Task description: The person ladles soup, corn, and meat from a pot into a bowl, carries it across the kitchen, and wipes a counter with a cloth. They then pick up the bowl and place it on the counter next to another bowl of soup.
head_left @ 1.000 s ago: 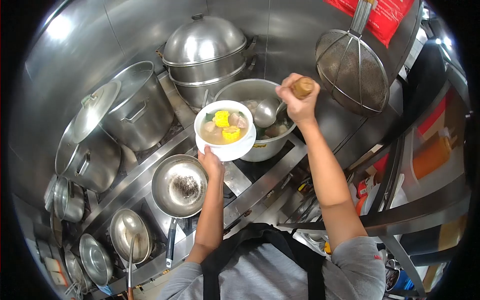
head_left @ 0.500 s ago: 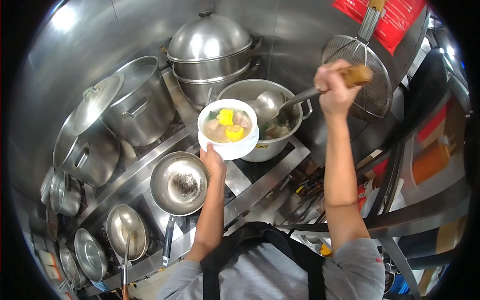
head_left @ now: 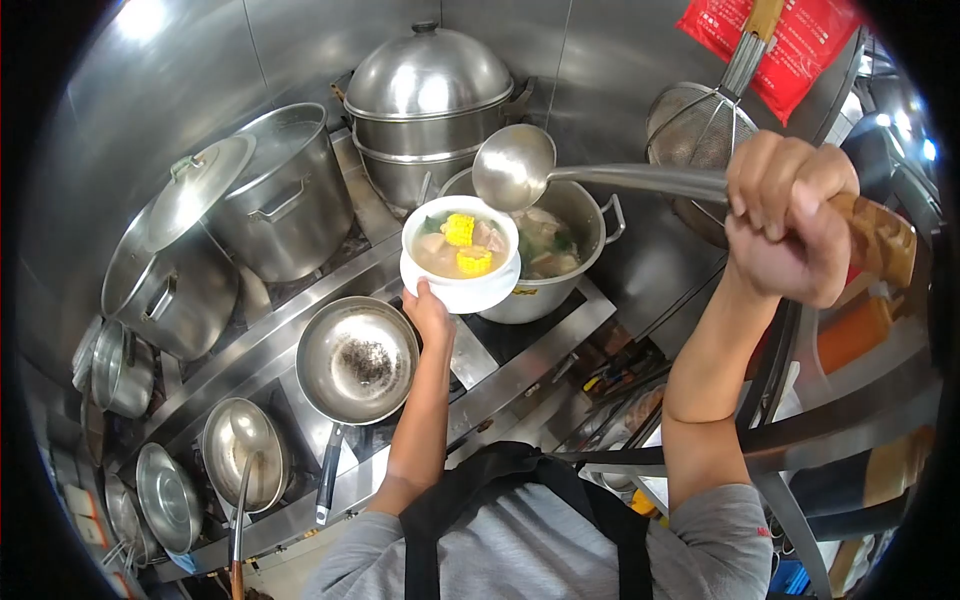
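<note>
My left hand grips a white saucer from its near side, fingers mostly hidden beneath. On the saucer stands a white soup bowl with clear broth, yellow corn pieces, pale meat chunks and some greens. My right hand is closed around the wooden handle of a steel ladle, raised high at the right. The ladle's round bowl hangs just above the far rim of the soup bowl. Behind and right of the soup bowl is a metal pot of broth with meat and greens.
A domed steamer stands at the back, with tall stockpots at left. A frying pan and a wok-like pan holding another ladle sit on the stove nearer me. A wire strainer and red packet hang at right.
My right hand has drawn the ladle up and to the right, out from over the pot. Its bowl shifted left and higher. My left hand holds the bowl nearly still.
</note>
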`<state>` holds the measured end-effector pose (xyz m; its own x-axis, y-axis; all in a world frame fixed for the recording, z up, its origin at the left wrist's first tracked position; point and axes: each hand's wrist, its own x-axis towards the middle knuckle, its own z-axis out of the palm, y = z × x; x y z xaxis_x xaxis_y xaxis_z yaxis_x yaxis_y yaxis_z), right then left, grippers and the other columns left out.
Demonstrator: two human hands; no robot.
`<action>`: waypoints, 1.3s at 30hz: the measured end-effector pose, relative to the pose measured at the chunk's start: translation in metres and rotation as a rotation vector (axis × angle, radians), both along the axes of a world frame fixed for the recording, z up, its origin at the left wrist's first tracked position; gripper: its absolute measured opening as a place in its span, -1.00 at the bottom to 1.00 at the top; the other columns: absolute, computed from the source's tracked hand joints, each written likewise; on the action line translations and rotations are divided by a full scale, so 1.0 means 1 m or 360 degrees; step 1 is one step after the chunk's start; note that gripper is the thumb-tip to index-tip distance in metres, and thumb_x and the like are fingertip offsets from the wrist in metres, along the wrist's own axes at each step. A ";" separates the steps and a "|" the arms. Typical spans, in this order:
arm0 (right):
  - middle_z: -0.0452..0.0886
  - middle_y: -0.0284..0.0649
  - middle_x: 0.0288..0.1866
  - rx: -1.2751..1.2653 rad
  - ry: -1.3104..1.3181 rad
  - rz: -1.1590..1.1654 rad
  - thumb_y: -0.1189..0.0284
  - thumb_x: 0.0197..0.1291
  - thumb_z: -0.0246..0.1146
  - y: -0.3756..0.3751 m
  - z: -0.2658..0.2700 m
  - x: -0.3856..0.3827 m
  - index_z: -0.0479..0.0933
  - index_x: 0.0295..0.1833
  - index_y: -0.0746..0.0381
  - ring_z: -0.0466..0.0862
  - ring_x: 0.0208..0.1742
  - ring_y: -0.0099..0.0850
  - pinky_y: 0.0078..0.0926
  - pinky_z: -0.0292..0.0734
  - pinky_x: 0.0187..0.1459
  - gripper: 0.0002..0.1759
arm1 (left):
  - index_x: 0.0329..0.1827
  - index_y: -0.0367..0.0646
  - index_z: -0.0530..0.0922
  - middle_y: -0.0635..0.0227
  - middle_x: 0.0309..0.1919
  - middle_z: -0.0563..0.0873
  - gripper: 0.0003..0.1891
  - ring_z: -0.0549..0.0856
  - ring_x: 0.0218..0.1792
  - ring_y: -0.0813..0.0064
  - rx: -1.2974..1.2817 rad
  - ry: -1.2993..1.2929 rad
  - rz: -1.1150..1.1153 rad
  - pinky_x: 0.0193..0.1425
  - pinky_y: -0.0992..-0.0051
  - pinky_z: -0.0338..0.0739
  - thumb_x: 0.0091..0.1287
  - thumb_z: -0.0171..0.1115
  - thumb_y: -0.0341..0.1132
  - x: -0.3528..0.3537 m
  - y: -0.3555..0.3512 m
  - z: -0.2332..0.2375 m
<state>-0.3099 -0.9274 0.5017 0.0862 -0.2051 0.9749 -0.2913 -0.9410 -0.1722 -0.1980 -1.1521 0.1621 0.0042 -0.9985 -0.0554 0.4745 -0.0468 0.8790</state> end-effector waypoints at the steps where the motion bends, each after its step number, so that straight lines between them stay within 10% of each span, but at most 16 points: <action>1: 0.24 -0.34 -0.77 0.0038 -0.0041 -0.0056 0.48 -0.05 -0.01 0.002 -0.004 0.006 0.25 -0.56 0.24 0.20 -0.72 -0.54 -0.60 0.18 -0.66 -0.88 | 0.03 -0.38 0.38 0.14 -0.12 0.57 -0.71 0.59 -0.17 0.38 -0.0003 0.0004 -0.0001 -0.09 0.45 0.46 0.28 -0.10 -0.46 0.000 0.000 0.000; 14: 0.20 -0.36 -0.79 -0.0288 -0.1160 -0.0488 0.52 -0.05 0.10 -0.007 -0.001 -0.017 0.29 -0.64 0.24 0.20 -0.76 -0.54 -0.58 0.14 -0.64 -0.81 | 0.01 -0.39 0.36 0.11 -0.13 0.57 -0.74 0.60 -0.17 0.37 0.0080 0.0160 -0.0033 -0.09 0.44 0.47 0.31 -0.11 -0.46 0.008 0.014 0.016; 39: 0.43 -0.29 -0.58 0.0916 -0.0447 -0.0627 0.61 -0.33 0.26 -0.044 -0.223 -0.041 0.34 -0.59 0.27 0.44 -0.50 -0.47 -0.57 0.29 -0.42 -0.81 | 0.01 -0.33 0.38 0.18 -0.14 0.59 -0.74 0.64 -0.20 0.36 -0.0066 0.0186 -0.0123 -0.12 0.44 0.56 0.28 -0.07 -0.45 0.103 0.086 0.066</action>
